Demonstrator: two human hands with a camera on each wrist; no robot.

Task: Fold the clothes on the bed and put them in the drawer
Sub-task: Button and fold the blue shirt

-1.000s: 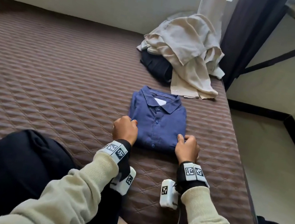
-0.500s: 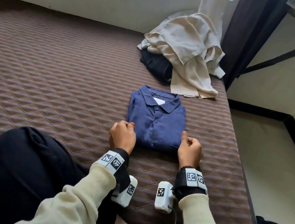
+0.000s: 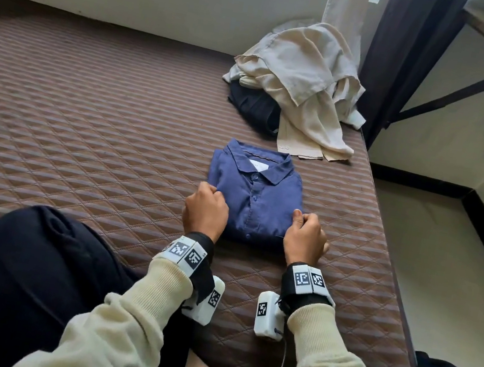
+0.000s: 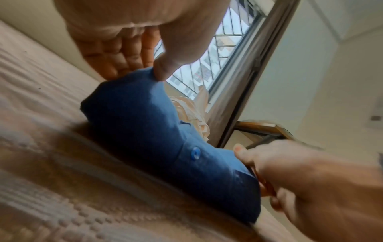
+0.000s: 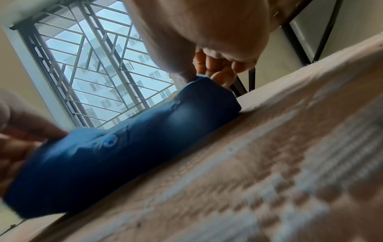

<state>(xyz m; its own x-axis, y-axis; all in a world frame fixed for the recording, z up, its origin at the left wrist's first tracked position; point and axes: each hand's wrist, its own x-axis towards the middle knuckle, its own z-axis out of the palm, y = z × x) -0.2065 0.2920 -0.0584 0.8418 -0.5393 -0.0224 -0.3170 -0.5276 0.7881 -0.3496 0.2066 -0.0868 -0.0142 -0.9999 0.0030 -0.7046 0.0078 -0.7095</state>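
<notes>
The folded blue shirt (image 3: 254, 196) lies on the bed (image 3: 82, 129) between both grips: left hand (image 3: 205, 213) pinches its near left corner, right hand (image 3: 305, 240) pinches its near right corner; beyond them sits a beige-and-dark clothes pile (image 3: 303, 87)

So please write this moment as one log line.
step: lift folded shirt | left hand: pinches shirt | right hand: pinches shirt | pile: unfolded
</notes>
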